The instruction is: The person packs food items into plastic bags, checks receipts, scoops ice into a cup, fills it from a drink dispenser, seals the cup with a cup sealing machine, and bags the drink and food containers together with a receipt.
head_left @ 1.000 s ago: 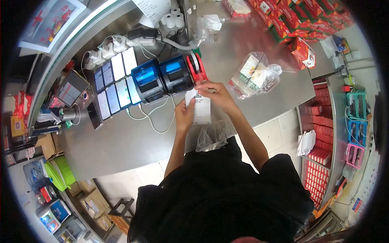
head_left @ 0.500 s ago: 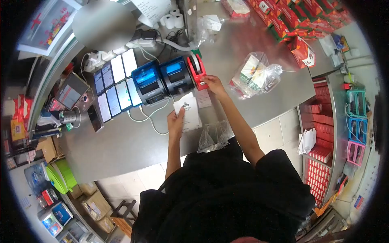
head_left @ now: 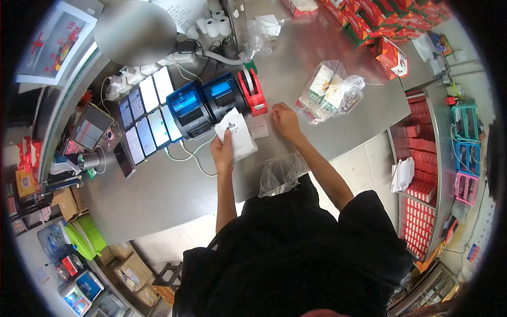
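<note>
My left hand grips a white paper receipt with the thumb on top, in front of two black and blue printers. My right hand is over the metal counter with its fingers drawn together; whatever they hold is too small to make out. Just left of it stands a red tape dispenser, not touched by the hand. Below the dispenser a slip of paper lies on the counter. A clear plastic bag lies at the counter edge near my body.
Lit phones stand in two rows left of the printers. A bagged package lies to the right on the counter. Red boxes are stacked at the back right. Paper rolls and cables are at the back.
My left hand has carried the receipt leftward, away from my right hand. My right hand went to the tape dispenser and has now come away from it to the right.
</note>
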### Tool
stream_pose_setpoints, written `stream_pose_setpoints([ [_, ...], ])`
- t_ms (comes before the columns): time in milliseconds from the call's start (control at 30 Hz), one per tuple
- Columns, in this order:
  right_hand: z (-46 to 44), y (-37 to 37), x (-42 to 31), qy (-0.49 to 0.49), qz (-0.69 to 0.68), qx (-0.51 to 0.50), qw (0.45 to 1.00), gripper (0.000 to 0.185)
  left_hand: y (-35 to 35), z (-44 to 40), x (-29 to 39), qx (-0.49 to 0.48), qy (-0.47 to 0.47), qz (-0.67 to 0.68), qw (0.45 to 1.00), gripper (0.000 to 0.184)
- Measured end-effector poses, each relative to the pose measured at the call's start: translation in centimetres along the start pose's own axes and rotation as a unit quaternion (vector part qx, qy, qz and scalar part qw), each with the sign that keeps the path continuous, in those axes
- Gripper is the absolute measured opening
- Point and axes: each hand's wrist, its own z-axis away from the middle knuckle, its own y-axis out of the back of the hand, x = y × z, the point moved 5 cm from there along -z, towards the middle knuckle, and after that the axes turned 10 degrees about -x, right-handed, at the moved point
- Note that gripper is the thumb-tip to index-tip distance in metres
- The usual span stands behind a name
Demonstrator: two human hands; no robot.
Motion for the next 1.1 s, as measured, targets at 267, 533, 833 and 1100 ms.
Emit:
stream_pose_setpoints([
  [267,5.2,7.3,-9.7,-0.139,-0.330,-0.064,0.931,0.019,-8.3,-1.4,5.9,0.051,-0.133,0.042,0.989,0.027],
  [533,5.7,14.8,1.5,-0.196,-0.249,0.094,0.944,0.029,-21.4,-3.8,5.9,-0.072,-0.125,-0.017,0.989,0.028],
  [833,4.0,18.7,9.7,-0.297,-0.169,0.051,0.938,0.037,-28.4,-7.4,1.9,-0.044,-0.207,-0.357,0.910,0.020],
  [1100,4.0,18.9,10.2,-0.325,-0.219,-0.022,0.920,0.030,-30.2,-6.3,2.8,-0.055,-0.302,-0.551,0.776,0.034],
])
